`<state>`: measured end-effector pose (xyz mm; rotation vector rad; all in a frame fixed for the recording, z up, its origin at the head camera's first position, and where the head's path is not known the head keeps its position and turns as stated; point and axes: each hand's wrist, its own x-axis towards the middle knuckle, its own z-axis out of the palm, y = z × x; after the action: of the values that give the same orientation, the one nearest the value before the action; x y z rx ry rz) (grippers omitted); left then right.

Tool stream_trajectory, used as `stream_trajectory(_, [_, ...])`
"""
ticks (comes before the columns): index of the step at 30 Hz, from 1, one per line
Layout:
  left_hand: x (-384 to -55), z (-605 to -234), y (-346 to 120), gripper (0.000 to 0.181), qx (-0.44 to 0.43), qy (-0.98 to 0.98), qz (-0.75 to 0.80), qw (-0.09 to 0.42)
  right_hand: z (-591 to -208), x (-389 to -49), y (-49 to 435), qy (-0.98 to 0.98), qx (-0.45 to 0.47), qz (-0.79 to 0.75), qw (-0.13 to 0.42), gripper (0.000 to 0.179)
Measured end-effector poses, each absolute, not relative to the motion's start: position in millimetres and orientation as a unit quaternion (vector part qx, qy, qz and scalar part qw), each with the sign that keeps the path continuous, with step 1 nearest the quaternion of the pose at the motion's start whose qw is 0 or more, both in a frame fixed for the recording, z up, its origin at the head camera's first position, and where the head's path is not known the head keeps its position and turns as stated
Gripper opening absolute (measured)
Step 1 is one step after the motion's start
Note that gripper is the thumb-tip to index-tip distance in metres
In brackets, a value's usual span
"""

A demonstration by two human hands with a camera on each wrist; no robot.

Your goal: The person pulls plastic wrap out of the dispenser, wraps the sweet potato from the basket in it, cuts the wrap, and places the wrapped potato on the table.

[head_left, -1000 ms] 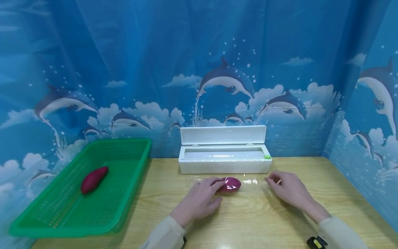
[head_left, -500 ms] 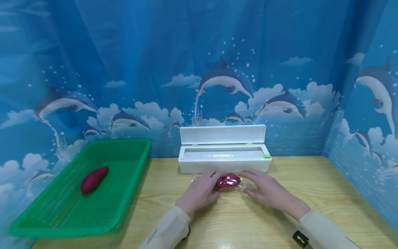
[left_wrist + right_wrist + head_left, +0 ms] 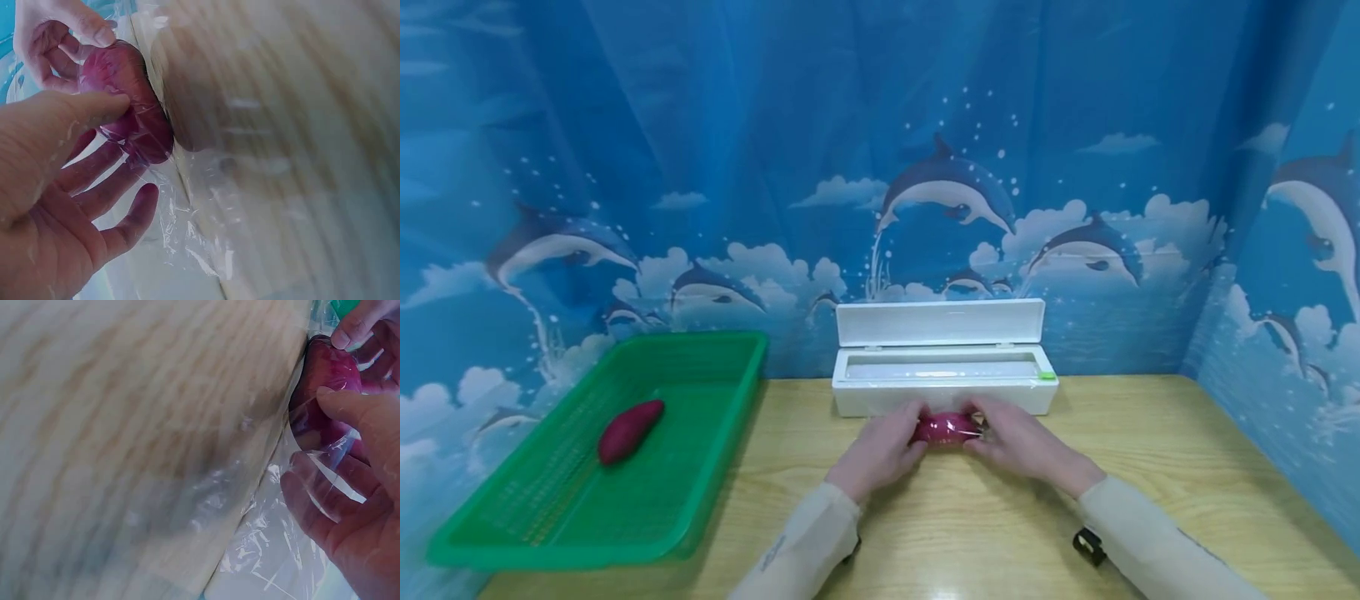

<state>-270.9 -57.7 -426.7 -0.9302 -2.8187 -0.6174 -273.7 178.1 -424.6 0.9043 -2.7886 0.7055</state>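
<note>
A purple-red sweet potato (image 3: 947, 427) wrapped in clear cling film (image 3: 194, 250) is held between both hands, just in front of the white box. At its left end my left hand (image 3: 880, 450) grips it, thumb on the near side and fingers round the far side. My right hand (image 3: 1026, 446) grips the opposite end in the same way. Loose, crinkled film trails from the sweet potato in both wrist views. Whether it touches the table is hard to tell. The hands hide both its ends in the head view.
Behind the hands stands a white cling film dispenser box (image 3: 940, 402), its lid (image 3: 940, 323) raised. To the left, a green plastic basket (image 3: 565, 557) contains another sweet potato (image 3: 630, 432). The wooden table (image 3: 955, 533) meets a blue dolphin-print curtain (image 3: 775, 167) at the back.
My right hand has moved left from the film's right end to the sweet potato and now grips it. The film on that side is gathered in. My left hand has stayed at the left end.
</note>
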Motion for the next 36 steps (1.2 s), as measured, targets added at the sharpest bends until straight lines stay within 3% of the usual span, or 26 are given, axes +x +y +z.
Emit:
stream_trajectory(7, [-274,-424,-57,0.034,-0.277,-0.932,-0.231,0.043,-424,-278,178,-0.929,0.294,0.211,0.075,0.047])
stream_trajectory(18, [-278,-426,-54,0.035,-0.279,-0.939,-0.173,0.102,-417,-269,185,-0.933,0.279,0.218,0.071,0.051])
stream_trajectory(22, [-273,-425,-56,0.035,-0.271,-0.942,-0.167,0.107,-410,-256,203,-0.935,0.254,0.232,0.091,0.042])
stream_trajectory(28, [-267,-405,-57,0.031,-0.259,-0.937,-0.217,0.093,-400,-254,241,-0.937,0.174,0.257,0.163,0.030])
stream_trajectory(32, [-274,-385,-50,0.029,-0.270,-0.928,-0.237,0.095,-398,-265,263,-0.929,0.125,0.295,0.187,0.038])
stream_trajectory(36, [-286,-369,-37,0.028,-0.289,-0.923,-0.237,0.096,-401,-281,275,-0.932,0.102,0.320,0.139,0.060])
